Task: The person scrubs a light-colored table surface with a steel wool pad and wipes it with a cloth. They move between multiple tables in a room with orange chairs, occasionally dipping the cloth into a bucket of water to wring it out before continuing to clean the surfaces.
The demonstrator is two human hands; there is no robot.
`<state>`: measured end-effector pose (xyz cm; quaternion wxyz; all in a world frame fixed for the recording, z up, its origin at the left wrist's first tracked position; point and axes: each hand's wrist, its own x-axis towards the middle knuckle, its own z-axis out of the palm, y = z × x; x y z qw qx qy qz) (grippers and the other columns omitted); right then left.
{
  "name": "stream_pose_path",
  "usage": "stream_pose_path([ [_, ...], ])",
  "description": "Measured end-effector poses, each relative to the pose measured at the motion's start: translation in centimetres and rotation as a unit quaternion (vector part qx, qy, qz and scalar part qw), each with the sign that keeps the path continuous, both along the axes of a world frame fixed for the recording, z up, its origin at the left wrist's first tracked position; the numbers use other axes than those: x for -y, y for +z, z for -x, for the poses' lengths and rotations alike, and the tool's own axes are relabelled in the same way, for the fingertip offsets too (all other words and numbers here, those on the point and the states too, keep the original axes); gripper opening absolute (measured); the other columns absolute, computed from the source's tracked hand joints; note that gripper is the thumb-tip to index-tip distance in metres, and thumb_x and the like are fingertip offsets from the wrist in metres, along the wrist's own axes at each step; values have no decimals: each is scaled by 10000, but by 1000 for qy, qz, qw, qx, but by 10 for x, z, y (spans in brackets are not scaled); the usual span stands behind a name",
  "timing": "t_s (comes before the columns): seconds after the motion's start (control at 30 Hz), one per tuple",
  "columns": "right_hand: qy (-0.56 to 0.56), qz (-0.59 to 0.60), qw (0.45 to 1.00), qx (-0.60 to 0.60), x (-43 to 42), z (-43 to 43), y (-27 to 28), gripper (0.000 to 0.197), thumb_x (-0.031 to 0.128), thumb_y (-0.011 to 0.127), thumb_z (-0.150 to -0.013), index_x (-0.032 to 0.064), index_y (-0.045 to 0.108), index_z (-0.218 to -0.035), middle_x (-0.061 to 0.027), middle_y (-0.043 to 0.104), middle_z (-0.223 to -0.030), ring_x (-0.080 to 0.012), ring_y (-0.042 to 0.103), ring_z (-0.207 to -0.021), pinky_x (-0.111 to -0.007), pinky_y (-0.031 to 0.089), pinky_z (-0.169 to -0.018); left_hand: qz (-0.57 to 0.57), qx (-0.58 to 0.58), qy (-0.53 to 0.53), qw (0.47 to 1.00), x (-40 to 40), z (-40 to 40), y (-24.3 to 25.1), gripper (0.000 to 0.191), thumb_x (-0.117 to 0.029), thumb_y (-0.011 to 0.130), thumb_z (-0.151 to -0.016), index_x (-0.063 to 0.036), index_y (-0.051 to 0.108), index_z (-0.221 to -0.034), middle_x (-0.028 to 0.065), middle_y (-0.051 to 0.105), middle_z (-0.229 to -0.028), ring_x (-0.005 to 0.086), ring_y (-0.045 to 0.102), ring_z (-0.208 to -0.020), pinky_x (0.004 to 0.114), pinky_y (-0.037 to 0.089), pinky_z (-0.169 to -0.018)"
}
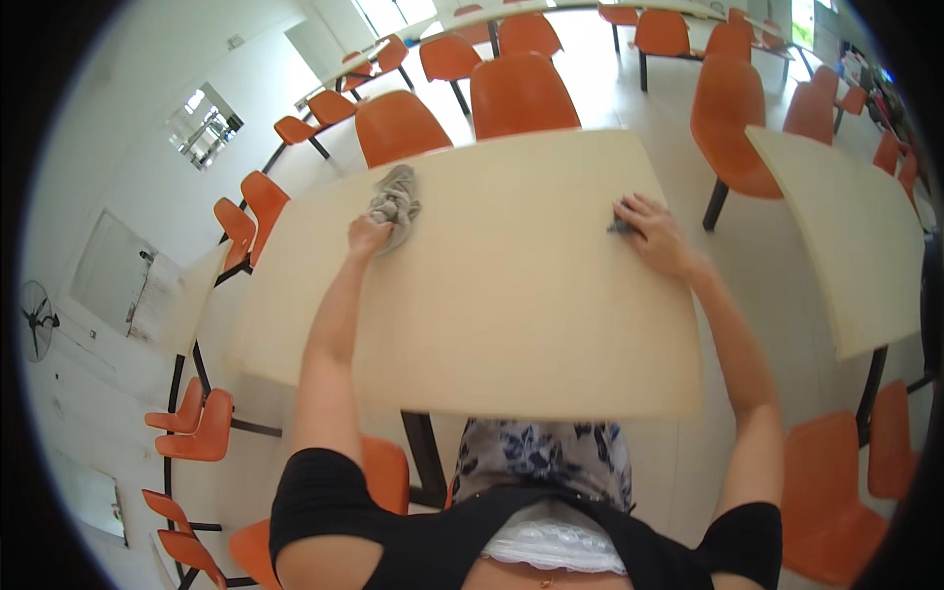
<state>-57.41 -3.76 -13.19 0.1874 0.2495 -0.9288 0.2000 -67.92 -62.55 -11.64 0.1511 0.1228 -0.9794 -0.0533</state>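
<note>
A cream-coloured tabletop [516, 295] spreads out in front of me. Near its far left part, my left hand [369, 234] grips the lower end of a crumpled grey-beige cloth [397, 199], which lies bunched on the surface. Close to the right edge, my right hand [653, 232] is closed around a small dark object [622, 225]; most of it is hidden under the fingers, and I cannot tell what it is.
Orange plastic chairs [523, 96] stand beyond the far edge. A second cream table [855, 236] is at the right, with an orange chair [830, 487] near it. A dark table leg [424, 457] shows below the near edge. A wall fan [37, 321] is at far left.
</note>
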Motion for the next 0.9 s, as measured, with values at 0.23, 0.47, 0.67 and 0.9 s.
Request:
stream_pose_path([
  [0.23, 58, -26, 996, 70, 23, -158, 17, 449, 328, 523, -1012, 136, 555, -1416, -111, 453, -1527, -292, 344, -1451, -400, 273, -1194, -123, -53, -163, 977, 20, -188, 5, 550, -382, 717, -719, 86, 690, -1007, 277, 713, -932, 407, 701, -888, 446, 543, -791],
  [0.47, 74, 31, 996, 45, 31, -256, 26, 484, 151, 636, -927, 167, 570, -1407, -77, 506, -1487, -283, 408, -1415, -408, 339, -1163, -185, -164, -200, 948, 21, -258, 10, 566, -373, 733, -770, -7, 675, -1198, 215, 655, -1224, 377, 607, -1138, 417, 458, -993],
  [0.67, 98, 18, 991, -88, 107, -276, 3, 509, 105, 687, -838, 161, 628, -1340, -63, 621, -1361, -276, 513, -1333, -424, 390, -1136, -156, -189, -186, 952, 36, -256, -3, 579, -378, 732, -754, -12, 680, -1199, 184, 645, -1259, 374, 587, -1166, 423, 453, -1017],
  [0.9, 158, 5, 955, -252, 318, -252, -27, 390, 19, 568, -880, 120, 677, -1241, -107, 659, -1293, -272, 571, -1275, -449, 387, -1129, -176, -196, -192, 945, 28, -258, 2, 571, -367, 724, -747, -23, 688, -1201, 193, 646, -1263, 382, 589, -1166, 429, 454, -1020],
])
